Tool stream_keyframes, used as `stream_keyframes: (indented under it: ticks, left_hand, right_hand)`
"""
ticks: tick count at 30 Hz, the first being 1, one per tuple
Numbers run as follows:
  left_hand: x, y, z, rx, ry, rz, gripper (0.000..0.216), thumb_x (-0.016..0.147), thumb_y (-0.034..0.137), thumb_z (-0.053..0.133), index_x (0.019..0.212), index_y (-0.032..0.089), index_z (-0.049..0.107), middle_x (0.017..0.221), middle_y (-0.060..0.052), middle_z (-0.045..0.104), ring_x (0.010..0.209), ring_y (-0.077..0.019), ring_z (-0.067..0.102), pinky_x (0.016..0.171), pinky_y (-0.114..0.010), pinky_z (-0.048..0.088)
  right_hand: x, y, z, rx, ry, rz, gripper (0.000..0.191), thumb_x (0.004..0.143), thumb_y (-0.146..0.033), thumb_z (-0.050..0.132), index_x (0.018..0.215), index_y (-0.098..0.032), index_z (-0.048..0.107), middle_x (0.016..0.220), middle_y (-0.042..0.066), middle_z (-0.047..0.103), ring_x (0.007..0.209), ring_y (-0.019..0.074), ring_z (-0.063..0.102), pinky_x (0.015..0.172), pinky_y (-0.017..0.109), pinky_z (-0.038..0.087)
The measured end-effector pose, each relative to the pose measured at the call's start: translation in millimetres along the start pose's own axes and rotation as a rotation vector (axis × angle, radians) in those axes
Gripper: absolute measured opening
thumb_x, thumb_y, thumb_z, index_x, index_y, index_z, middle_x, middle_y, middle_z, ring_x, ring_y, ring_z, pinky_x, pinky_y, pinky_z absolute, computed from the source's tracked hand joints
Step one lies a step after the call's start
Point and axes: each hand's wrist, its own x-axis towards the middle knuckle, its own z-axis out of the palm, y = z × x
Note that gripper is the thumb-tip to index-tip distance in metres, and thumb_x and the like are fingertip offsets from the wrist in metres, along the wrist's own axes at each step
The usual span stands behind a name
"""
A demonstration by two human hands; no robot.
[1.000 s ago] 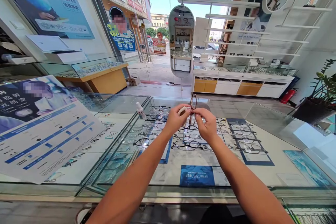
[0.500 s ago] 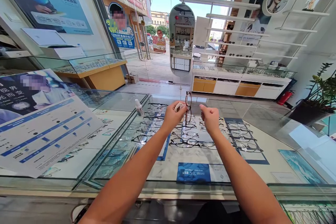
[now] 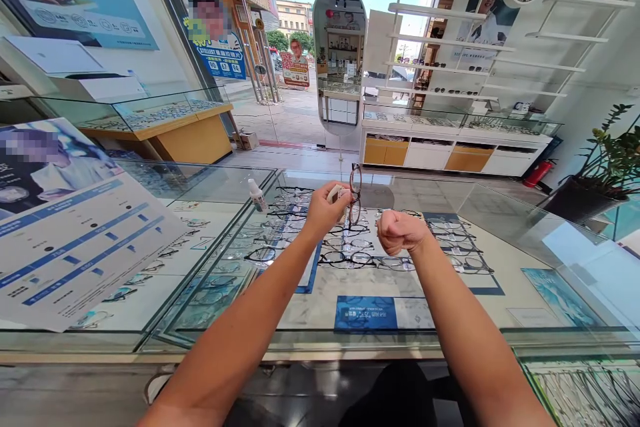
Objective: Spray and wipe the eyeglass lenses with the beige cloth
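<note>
My left hand (image 3: pixel 324 211) is closed on a pair of brown-rimmed eyeglasses (image 3: pixel 355 180), holding them upright above the glass counter. A pale, curved item (image 3: pixel 335 193), perhaps a folded cloth, shows between that hand's fingers; its kind is unclear. To the right, apart from the glasses, my right hand (image 3: pixel 399 230) makes a fist. Whatever may be inside it is hidden. Under both hands, several eyeglass frames (image 3: pixel 349 259) lie in rows within the display case (image 3: pixel 310 310).
A small white bottle (image 3: pixel 258 196) stands on the glass left of my hands. A large printed chart (image 3: pixel 95 240) leans at the left. A blue-and-white card (image 3: pixel 367 313) lies near the counter's front. Beyond stand an oval mirror (image 3: pixel 340 60) and a shelved wall.
My right hand has dropped and turned inward, its fist now lower beside the glasses. My left hand still holds the eyeglasses. The whole view has shifted slightly.
</note>
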Motion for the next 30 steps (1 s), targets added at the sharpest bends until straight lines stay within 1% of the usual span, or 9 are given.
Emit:
stream_keyframes:
  ticks: [4, 6, 8, 10, 12, 16, 20, 25, 30]
  left_hand:
    - [-2.0, 0.8, -1.2, 0.034, -0.008, 0.024, 0.035, 0.074, 0.048, 0.081, 0.091, 0.018, 0.074, 0.074, -0.001, 0.068, 0.063, -0.0145, 0.055, 0.058, -0.026, 0.042]
    - [-2.9, 1.9, -1.8, 0.057, -0.011, 0.032, 0.033, 0.075, 0.047, 0.081, 0.091, 0.019, 0.074, 0.073, 0.0, 0.066, 0.063, -0.0139, 0.053, 0.059, -0.026, 0.041]
    - [-3.4, 3.0, -2.0, 0.066, -0.017, 0.042, 0.033, 0.076, 0.047, 0.08, 0.091, 0.018, 0.074, 0.075, 0.0, 0.067, 0.065, -0.0144, 0.054, 0.061, -0.026, 0.042]
    - [-3.6, 3.8, -1.6, 0.064, -0.021, 0.052, 0.033, 0.076, 0.047, 0.08, 0.091, 0.018, 0.074, 0.077, -0.001, 0.069, 0.068, -0.0155, 0.057, 0.063, -0.027, 0.044]
    - [-3.5, 4.3, -1.0, 0.074, -0.023, 0.055, 0.033, 0.075, 0.047, 0.079, 0.09, 0.018, 0.074, 0.074, 0.0, 0.067, 0.066, -0.0152, 0.056, 0.062, -0.027, 0.044]
    - [-3.3, 5.3, -0.1, 0.101, -0.042, 0.082, 0.029, 0.076, 0.045, 0.077, 0.087, 0.019, 0.073, 0.075, 0.0, 0.068, 0.068, -0.0156, 0.057, 0.065, -0.027, 0.045]
    - [-3.7, 6.2, -0.1, 0.1, -0.063, 0.101, 0.03, 0.078, 0.046, 0.077, 0.088, 0.018, 0.074, 0.078, -0.002, 0.071, 0.072, -0.0169, 0.06, 0.069, -0.028, 0.048]
    - [-4.8, 4.8, 0.2, 0.136, -0.084, 0.12, 0.032, 0.085, 0.05, 0.075, 0.092, 0.019, 0.076, 0.077, -0.001, 0.071, 0.069, -0.017, 0.058, 0.066, -0.028, 0.046]
    - [-6.3, 2.7, -2.6, 0.368, -0.017, 0.306, 0.023, 0.097, 0.041, 0.068, 0.1, 0.021, 0.079, 0.095, -0.005, 0.077, 0.087, -0.0223, 0.067, 0.081, -0.032, 0.05]
  right_hand:
    - [14.4, -11.7, 7.1, 0.03, 0.564, -0.265, 0.069, 0.076, -0.064, 0.09, 0.065, -0.025, 0.035, 0.052, -0.014, 0.021, 0.046, 0.0042, 0.011, 0.043, 0.02, 0.014]
    - [20.4, -13.1, 8.1, 0.003, 0.734, -0.36, 0.056, 0.074, -0.056, 0.093, 0.072, -0.025, 0.047, 0.055, -0.013, 0.026, 0.048, 0.005, 0.015, 0.045, 0.022, 0.014]
    - [24.8, -11.5, 7.7, -0.05, 0.811, -0.38, 0.044, 0.073, -0.053, 0.093, 0.083, -0.023, 0.062, 0.057, -0.012, 0.032, 0.049, 0.0057, 0.02, 0.048, 0.023, 0.015]
    - [27.8, -8.2, 6.9, -0.101, 0.841, -0.362, 0.043, 0.071, -0.051, 0.093, 0.093, -0.021, 0.071, 0.059, -0.011, 0.039, 0.05, 0.006, 0.024, 0.05, 0.024, 0.016]
    - [30.3, -4.7, 5.9, -0.121, 0.855, -0.35, 0.044, 0.068, -0.051, 0.094, 0.093, -0.02, 0.074, 0.061, -0.01, 0.043, 0.051, 0.0061, 0.026, 0.051, 0.025, 0.017]
    - [34.4, 0.4, 4.2, -0.107, 0.838, -0.354, 0.042, 0.065, -0.053, 0.095, 0.085, -0.02, 0.076, 0.061, -0.007, 0.05, 0.055, 0.0081, 0.035, 0.056, 0.026, 0.029]
    - [36.5, 4.0, 1.4, -0.062, 0.802, -0.37, 0.039, 0.065, -0.05, 0.095, 0.082, -0.02, 0.077, 0.07, -0.003, 0.062, 0.066, 0.011, 0.049, 0.068, 0.027, 0.043]
    - [37.0, 8.0, -4.5, 0.05, 0.779, -0.372, 0.032, 0.065, -0.043, 0.09, 0.079, -0.021, 0.073, 0.079, 0.0, 0.069, 0.075, 0.015, 0.059, 0.073, 0.029, 0.049]
    - [37.3, 9.6, -8.3, 0.045, 0.799, -0.359, 0.028, 0.064, -0.038, 0.085, 0.078, -0.021, 0.07, 0.081, 0.001, 0.071, 0.073, 0.0151, 0.061, 0.071, 0.028, 0.049]
